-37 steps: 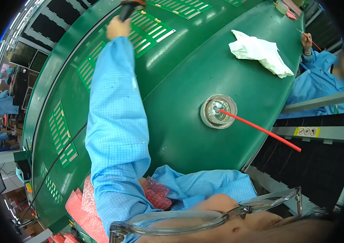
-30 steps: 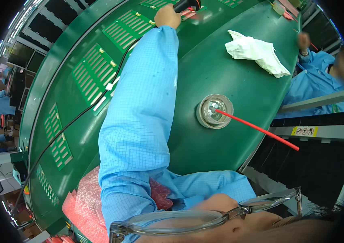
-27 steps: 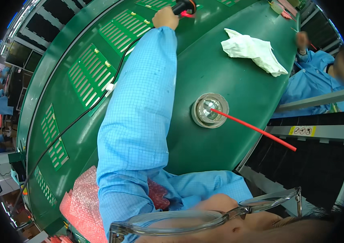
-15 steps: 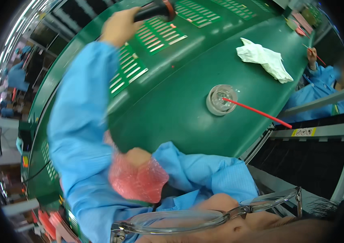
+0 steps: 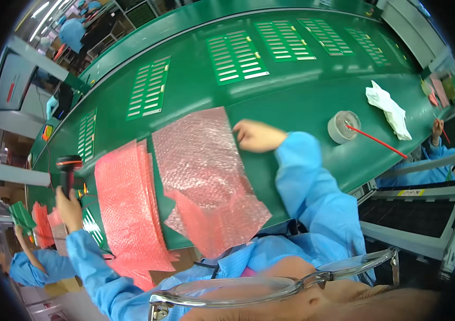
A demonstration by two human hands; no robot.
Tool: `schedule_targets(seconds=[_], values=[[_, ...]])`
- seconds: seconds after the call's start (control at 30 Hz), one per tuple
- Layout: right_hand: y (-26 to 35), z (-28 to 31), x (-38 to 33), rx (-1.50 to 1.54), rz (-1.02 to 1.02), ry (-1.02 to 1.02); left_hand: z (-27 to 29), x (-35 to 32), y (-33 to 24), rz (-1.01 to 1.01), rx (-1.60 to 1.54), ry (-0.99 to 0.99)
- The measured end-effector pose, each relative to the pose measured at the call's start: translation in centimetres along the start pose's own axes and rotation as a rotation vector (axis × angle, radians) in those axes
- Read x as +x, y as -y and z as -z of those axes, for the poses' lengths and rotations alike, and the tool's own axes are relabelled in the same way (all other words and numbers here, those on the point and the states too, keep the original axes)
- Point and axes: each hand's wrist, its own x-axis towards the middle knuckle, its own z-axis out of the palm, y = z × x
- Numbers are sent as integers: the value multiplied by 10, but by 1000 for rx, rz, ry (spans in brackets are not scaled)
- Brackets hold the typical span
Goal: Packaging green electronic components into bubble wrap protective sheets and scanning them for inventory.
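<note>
My left hand [image 5: 69, 209], low at the left, is wrapped round the handle of a black handheld scanner [image 5: 68, 167] with a dark reddish head. A pink bubble-wrap bag [image 5: 198, 147] lies in front of me, its near end crumpled and folded over. At its far right edge my right hand [image 5: 259, 136] has its fingers curled in, seeming to pinch the edge; the fingertips are partly hidden. Between the scanner and this bag lies a stack of pink bubble-wrap bags [image 5: 126, 200], overhanging the near table edge.
Green circuit panels [image 5: 236, 56] with pale strips lie in a row along the far side of the green table [image 5: 292, 88]. To the right stand a clear round container [image 5: 340, 130] with a red stick and a crumpled white cloth [image 5: 389, 109]. Co-workers in blue sit at both sides.
My left hand has swung the scanner from above the far panels back to the near left. My right hand has moved outward from my body; the bag now lies spread on the table.
</note>
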Motion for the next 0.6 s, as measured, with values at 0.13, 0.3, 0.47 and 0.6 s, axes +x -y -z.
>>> schedule_targets(seconds=[0.13,0.3,0.47,0.6], values=[[-46,66,44,-201,-289,-818,-84,-81,31,83,-141,147],[-111,118,137,-604,-706,-835,-77,-91,-18,129,-50,157],[-132,123,188,-574,-937,-891,23,-68,-181,-360,-659,251],[-176,155,197,-710,-835,-463,26,-58,-270,-611,-969,1192]])
